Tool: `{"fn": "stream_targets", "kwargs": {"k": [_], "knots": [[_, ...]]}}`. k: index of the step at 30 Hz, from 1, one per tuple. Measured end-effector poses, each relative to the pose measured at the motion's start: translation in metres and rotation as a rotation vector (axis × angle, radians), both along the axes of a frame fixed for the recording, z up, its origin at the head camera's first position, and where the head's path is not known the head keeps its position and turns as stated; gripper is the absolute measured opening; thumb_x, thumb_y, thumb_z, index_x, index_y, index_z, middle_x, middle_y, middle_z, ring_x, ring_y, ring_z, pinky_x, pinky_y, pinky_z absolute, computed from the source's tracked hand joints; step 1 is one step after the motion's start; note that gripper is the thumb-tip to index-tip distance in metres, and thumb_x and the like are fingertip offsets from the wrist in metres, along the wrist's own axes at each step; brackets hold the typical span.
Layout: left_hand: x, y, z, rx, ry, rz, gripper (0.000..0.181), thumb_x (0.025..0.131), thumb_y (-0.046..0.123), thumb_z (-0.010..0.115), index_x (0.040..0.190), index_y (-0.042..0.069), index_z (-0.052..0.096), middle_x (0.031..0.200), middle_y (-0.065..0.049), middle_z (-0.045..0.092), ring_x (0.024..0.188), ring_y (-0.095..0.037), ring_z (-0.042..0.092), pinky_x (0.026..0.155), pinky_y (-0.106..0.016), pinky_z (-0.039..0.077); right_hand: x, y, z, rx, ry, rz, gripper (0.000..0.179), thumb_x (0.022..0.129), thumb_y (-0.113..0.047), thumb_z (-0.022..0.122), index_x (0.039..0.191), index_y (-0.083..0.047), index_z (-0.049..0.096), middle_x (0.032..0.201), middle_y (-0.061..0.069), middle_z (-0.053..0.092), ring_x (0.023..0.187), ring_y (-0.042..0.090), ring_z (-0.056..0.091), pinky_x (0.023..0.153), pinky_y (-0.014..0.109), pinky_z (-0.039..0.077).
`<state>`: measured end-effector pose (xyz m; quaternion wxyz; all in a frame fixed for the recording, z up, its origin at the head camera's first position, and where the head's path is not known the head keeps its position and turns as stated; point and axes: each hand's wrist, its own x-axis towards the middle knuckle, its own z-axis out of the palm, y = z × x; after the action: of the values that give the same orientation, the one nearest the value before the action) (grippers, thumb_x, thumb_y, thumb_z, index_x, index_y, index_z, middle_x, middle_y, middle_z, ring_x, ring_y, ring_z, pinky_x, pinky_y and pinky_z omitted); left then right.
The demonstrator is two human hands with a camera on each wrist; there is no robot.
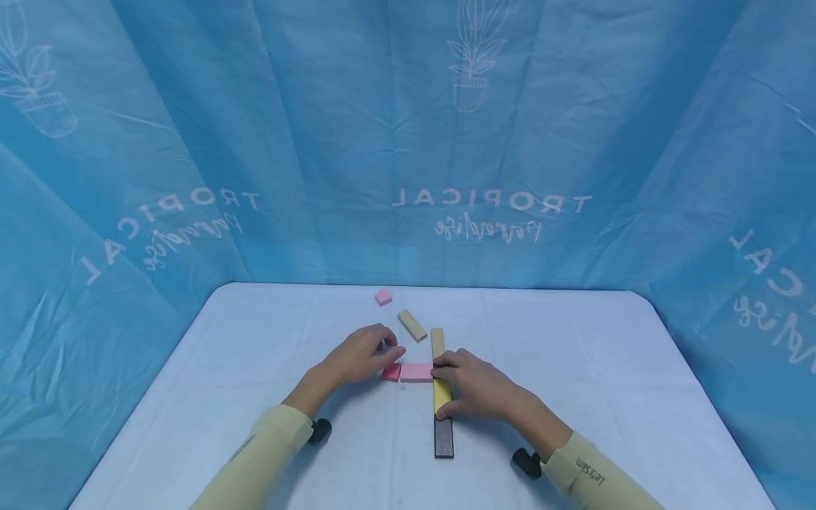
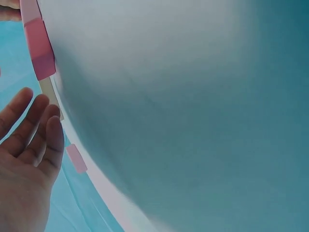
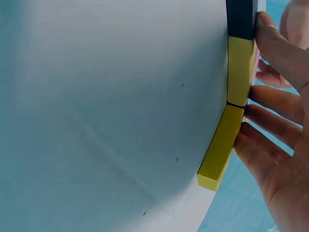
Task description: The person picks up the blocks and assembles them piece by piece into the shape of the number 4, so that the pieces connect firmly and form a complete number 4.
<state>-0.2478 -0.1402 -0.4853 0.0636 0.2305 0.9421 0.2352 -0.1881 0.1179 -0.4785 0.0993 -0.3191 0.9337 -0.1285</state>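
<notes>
A straight row of blocks lies on the white table: a tan block (image 1: pixel 438 341) at the far end, a yellow block (image 1: pixel 441 393) in the middle and a dark block (image 1: pixel 443 437) nearest me. My right hand (image 1: pixel 481 386) rests along this row, with fairly straight fingers against the blocks and the thumb where yellow meets dark. From the row's left side extend a pink block (image 1: pixel 416 372) and a darker pink block (image 1: pixel 392 372). My left hand (image 1: pixel 360 354) is beside the darker pink block, fingers loosely bent and holding nothing; in the left wrist view they are apart from it.
A loose tan block (image 1: pixel 411 325) lies slantwise beyond the row, and a small pink block (image 1: pixel 383 297) sits near the back edge of the white table (image 1: pixel 574 340). Blue printed curtains (image 1: pixel 357 142) hang behind the table and at both sides.
</notes>
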Motion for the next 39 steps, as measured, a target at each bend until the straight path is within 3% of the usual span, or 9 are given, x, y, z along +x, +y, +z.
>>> {"fn": "stream_targets", "kwargs": {"k": [12, 19, 26, 34, 39], "knots": [[-0.016, 0.01, 0.005, -0.012, 0.059, 0.026, 0.03, 0.09, 0.038, 0.065, 0.109, 0.014, 0.065, 0.108, 0.0, 0.061, 0.097, -0.015, 0.057, 0.084, -0.032, 0.05, -0.002, 0.0, -0.001, -0.001, 0.0, -0.001, 0.079, 0.07, -0.064, 0.072, 0.133, -0.019, 0.059, 0.138, -0.003, 0.048, 0.127, 0.019, 0.042, 0.101, 0.039, 0.041], [-0.024, 0.018, 0.009, -0.053, 0.045, 0.085, 0.041, 0.088, 0.044, 0.067, 0.116, 0.015, 0.062, 0.134, -0.005, 0.051, 0.126, -0.023, 0.045, 0.099, -0.043, 0.043, -0.002, 0.0, 0.0, -0.002, -0.001, -0.001, 0.078, 0.071, -0.063, 0.072, 0.133, -0.018, 0.059, 0.138, -0.002, 0.048, 0.124, 0.018, 0.044, 0.1, 0.039, 0.042], [-0.033, 0.023, 0.011, -0.071, 0.079, 0.044, 0.05, 0.085, 0.046, 0.067, 0.122, 0.012, 0.06, 0.13, -0.005, 0.051, 0.123, -0.022, 0.046, 0.1, -0.039, 0.041, -0.002, -0.001, -0.002, -0.004, -0.02, -0.011, 0.079, 0.07, -0.064, 0.072, 0.134, -0.019, 0.059, 0.138, -0.004, 0.047, 0.126, 0.018, 0.042, 0.101, 0.039, 0.041], [-0.043, 0.033, 0.017, -0.143, 0.05, 0.022, 0.059, 0.079, 0.048, 0.072, 0.125, 0.014, 0.06, 0.137, -0.006, 0.045, 0.126, -0.024, 0.041, 0.1, -0.041, 0.041, -0.002, 0.001, -0.004, 0.007, -0.021, -0.025, 0.08, 0.069, -0.066, 0.07, 0.134, -0.02, 0.058, 0.139, -0.005, 0.047, 0.127, 0.017, 0.042, 0.102, 0.04, 0.04], [-0.049, 0.035, 0.015, -0.17, 0.047, 0.044, 0.061, 0.077, 0.05, 0.074, 0.126, 0.016, 0.06, 0.138, -0.007, 0.043, 0.127, -0.025, 0.04, 0.099, -0.041, 0.042, -0.001, 0.001, -0.004, -0.015, -0.028, -0.024, 0.079, 0.07, -0.065, 0.071, 0.134, -0.02, 0.059, 0.138, -0.004, 0.047, 0.125, 0.018, 0.043, 0.101, 0.04, 0.041]]}}
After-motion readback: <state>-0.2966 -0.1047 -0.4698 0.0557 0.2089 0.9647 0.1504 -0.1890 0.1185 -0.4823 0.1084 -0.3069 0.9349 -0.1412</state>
